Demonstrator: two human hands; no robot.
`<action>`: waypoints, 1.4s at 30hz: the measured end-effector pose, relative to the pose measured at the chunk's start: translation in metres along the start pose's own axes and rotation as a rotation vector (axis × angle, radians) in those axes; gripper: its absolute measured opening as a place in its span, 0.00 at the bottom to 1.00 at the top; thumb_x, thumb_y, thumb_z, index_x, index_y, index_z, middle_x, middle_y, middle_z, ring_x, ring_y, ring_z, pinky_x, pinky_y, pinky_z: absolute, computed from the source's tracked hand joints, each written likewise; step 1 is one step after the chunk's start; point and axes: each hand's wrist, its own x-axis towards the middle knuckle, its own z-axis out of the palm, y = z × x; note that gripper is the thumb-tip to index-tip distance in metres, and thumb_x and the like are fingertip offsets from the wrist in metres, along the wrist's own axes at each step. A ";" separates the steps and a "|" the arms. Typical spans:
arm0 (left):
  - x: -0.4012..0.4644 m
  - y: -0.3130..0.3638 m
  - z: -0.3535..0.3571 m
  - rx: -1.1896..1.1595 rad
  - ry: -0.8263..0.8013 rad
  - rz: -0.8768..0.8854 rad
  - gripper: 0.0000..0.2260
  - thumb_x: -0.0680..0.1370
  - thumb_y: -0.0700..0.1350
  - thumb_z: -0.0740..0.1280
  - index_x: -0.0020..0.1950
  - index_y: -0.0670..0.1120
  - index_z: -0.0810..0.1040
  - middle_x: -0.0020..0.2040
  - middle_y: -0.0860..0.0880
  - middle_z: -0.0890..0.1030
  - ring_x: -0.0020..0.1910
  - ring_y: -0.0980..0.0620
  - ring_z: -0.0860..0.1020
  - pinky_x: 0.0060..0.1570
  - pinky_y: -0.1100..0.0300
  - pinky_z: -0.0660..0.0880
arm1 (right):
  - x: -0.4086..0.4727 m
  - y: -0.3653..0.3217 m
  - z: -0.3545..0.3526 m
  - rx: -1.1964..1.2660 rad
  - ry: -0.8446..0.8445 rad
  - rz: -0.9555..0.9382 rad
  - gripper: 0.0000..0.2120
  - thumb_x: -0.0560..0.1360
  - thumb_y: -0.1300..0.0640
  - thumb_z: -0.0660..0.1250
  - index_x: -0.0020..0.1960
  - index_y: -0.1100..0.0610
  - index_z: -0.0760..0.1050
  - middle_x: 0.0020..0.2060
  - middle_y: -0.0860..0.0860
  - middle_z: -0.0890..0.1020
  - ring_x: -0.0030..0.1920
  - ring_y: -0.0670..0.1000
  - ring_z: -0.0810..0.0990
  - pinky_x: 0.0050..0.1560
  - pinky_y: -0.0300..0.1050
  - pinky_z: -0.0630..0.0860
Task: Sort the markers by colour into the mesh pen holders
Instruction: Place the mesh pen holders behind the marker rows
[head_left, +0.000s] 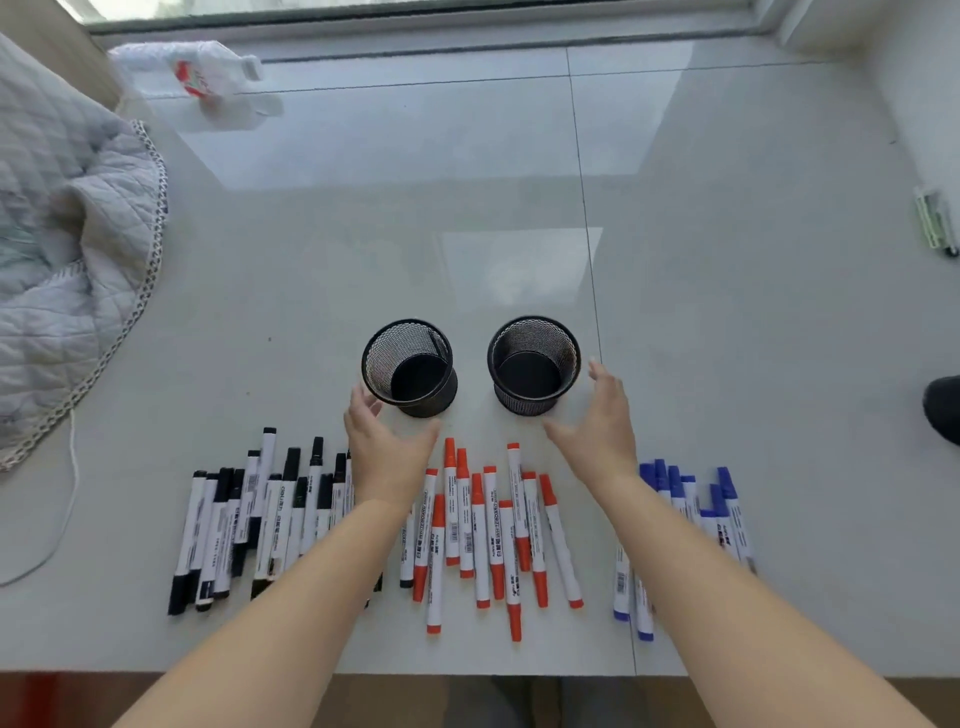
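Two black mesh pen holders stand side by side, both with nothing inside: the left holder and the right holder. Near me lie three groups of white-barrelled markers: several black markers at left, several red markers in the middle, several blue markers at right. My left hand hovers open just left of and in front of the left holder. My right hand hovers open beside the right holder. Neither hand holds anything. My forearms hide parts of the black and blue groups.
A grey quilted cloth with a white cord lies at the far left. A crumpled plastic bag sits at the back left. A small pale green object and a dark object are at the right edge.
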 end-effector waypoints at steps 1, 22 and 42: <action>-0.013 0.003 0.001 -0.043 0.070 -0.019 0.31 0.70 0.44 0.72 0.69 0.44 0.60 0.63 0.46 0.69 0.61 0.53 0.70 0.54 0.65 0.69 | -0.004 0.005 -0.008 -0.008 0.031 0.014 0.37 0.68 0.58 0.72 0.71 0.57 0.58 0.66 0.53 0.68 0.67 0.52 0.65 0.64 0.40 0.62; -0.084 0.105 0.212 0.745 -0.384 0.421 0.23 0.78 0.55 0.58 0.72 0.54 0.61 0.74 0.51 0.60 0.73 0.47 0.54 0.69 0.48 0.57 | 0.020 0.212 -0.253 0.372 0.813 0.569 0.45 0.65 0.54 0.76 0.73 0.62 0.54 0.70 0.57 0.62 0.70 0.53 0.63 0.68 0.41 0.60; -0.095 0.092 0.176 0.450 -0.279 0.362 0.20 0.76 0.47 0.64 0.68 0.48 0.68 0.69 0.51 0.67 0.69 0.51 0.61 0.67 0.59 0.58 | 0.063 0.137 -0.183 0.424 0.354 0.199 0.40 0.59 0.52 0.78 0.65 0.52 0.63 0.55 0.39 0.72 0.53 0.39 0.72 0.49 0.26 0.64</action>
